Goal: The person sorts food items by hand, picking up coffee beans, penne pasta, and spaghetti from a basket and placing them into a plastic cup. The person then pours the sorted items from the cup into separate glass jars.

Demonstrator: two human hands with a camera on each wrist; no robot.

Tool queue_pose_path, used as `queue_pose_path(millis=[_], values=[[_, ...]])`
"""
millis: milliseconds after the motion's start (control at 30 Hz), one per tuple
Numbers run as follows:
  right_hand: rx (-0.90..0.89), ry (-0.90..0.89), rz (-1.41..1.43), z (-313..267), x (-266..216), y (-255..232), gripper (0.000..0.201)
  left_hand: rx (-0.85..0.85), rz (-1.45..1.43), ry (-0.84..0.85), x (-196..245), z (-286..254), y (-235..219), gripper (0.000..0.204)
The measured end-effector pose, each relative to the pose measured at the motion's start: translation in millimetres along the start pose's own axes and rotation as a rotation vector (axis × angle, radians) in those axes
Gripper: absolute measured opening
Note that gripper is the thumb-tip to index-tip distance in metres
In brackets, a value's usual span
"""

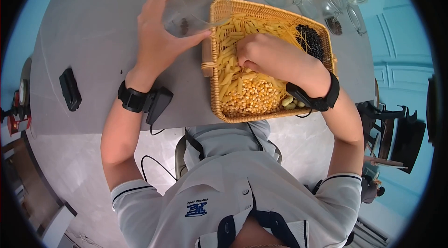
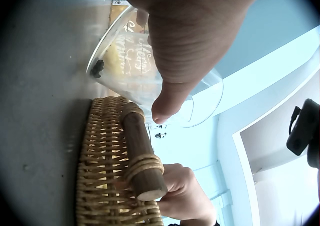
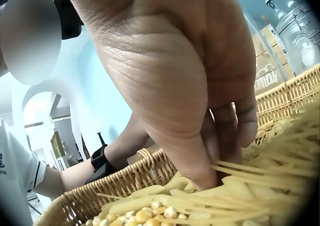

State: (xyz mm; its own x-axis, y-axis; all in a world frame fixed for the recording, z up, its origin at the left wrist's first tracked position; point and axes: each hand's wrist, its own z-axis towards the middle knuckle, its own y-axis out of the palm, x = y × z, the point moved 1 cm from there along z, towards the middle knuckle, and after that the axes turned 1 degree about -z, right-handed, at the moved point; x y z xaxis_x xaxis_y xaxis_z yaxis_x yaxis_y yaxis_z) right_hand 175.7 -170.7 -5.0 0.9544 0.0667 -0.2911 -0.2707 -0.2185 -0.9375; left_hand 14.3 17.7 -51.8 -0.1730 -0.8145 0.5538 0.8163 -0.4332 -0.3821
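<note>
the step in hand looks like gathering penne (image 1: 226, 77) with the right hand (image 1: 261, 51), while the left hand (image 1: 159, 38) steadies a clear glass container (image 1: 198, 12) alongside; the next move seems to call for a small, secure pinch lifted clear of the tangled spaghetti (image 3: 260, 173), with the glass held firm. with twelve o'clock at the top of the head view, the penne lies inside the wicker basket (image 1: 215, 91), mostly along its nine o'clock wall and round to twelve, with corn kernels (image 1: 254, 96) at the six o'clock side and black beans (image 1: 310, 42) towards two. the glass container is just outside the basket's ten o'clock corner, its rim overlapping the basket edge in that view; whether they touch i cannot tell. its mouth points roughly to one o'clock and its long axis runs back towards seven, as if leaning, though whether the base rests on the table (image 1: 98, 61) is unclear. the penne pieces point many ways, those by the nine o'clock wall often slanting one to seven. the left thumb is spread wide from its fingers, with the glass gripped between them. the right fingers bend downward, thumb close by, tips sunk in the pasta; whether any piece is caught i cannot tell.
</note>
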Motion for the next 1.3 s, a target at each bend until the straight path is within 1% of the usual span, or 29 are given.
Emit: queue_pose_path(millis=[100, 200, 300, 400, 500, 533, 633, 733, 833, 867, 967, 1067, 1167, 1300], values=[[0.122, -0.101, -0.026, -6.7, 5.6, 7.0, 0.003, -0.01, -0.005, -0.034, 0.2, -1.2, 1.2, 0.094], [0.174, -0.153, -0.105, -7.2, -1.5, 4.7, 0.005, -0.004, 0.017, -0.015, 0.3, -1.3, 1.2, 0.095], [0.05, -0.135, -0.008, -3.4, -2.6, -3.4, 0.01, -0.011, 0.033, -0.023, 1.4, -0.8, 0.8, 0.095], [0.051, -0.071, 0.151, -1.7, -4.7, -11.6, 0.009, -0.011, 0.029, -0.02, 3.4, 0.3, 0.7, 0.096], [0.197, -0.038, 0.209, 4.4, 3.0, -25.0, 0.01, -0.022, 0.032, -0.032, 5.7, 1.7, 0.6, 0.096], [0.169, 0.009, 0.164, 7.0, 6.6, -27.2, 0.014, -0.028, 0.033, -0.04, 6.1, 1.8, 0.4, 0.096], [0.339, 0.138, 0.092, 10.8, 18.2, -9.5, 0.015, -0.042, 0.033, -0.059, 6.3, 0.9, 0.8, 0.097], [0.282, 0.175, 0.236, 13.8, 3.4, -16.8, 0.015, -0.043, 0.033, -0.075, 7.1, 0.6, 1.1, 0.098], [0.126, 0.055, 0.439, 18.8, -8.9, 1.6, 0.013, -0.044, 0.045, -0.084, 9.1, 1.4, 0.9, 0.099], [0.101, 0.059, 0.397, 19.6, -16.0, 3.0, 0.014, -0.046, 0.048, -0.086, 9.2, 1.4, 0.8, 0.098], [0.126, 0.037, 0.383, 26.3, -12.3, 20.9, 0.016, -0.049, 0.064, -0.089, 10.0, 1.0, 0.2, 0.098], [0.148, 0.082, 0.346, 28.7, -12.6, 27.9, 0.016, -0.046, 0.061, -0.089, 10.7, 1.1, -0.1, 0.097], [0.13, 0.167, 0.415, 31.4, -14.0, 29.9, 0.014, -0.042, 0.05, -0.087, 9.8, 0.5, 0.0, 0.097], [0.128, 0.176, 0.375, 32.6, -15.8, 28.4, 0.015, -0.047, 0.057, -0.087, 10.2, 1.1, 0.3, 0.097]])
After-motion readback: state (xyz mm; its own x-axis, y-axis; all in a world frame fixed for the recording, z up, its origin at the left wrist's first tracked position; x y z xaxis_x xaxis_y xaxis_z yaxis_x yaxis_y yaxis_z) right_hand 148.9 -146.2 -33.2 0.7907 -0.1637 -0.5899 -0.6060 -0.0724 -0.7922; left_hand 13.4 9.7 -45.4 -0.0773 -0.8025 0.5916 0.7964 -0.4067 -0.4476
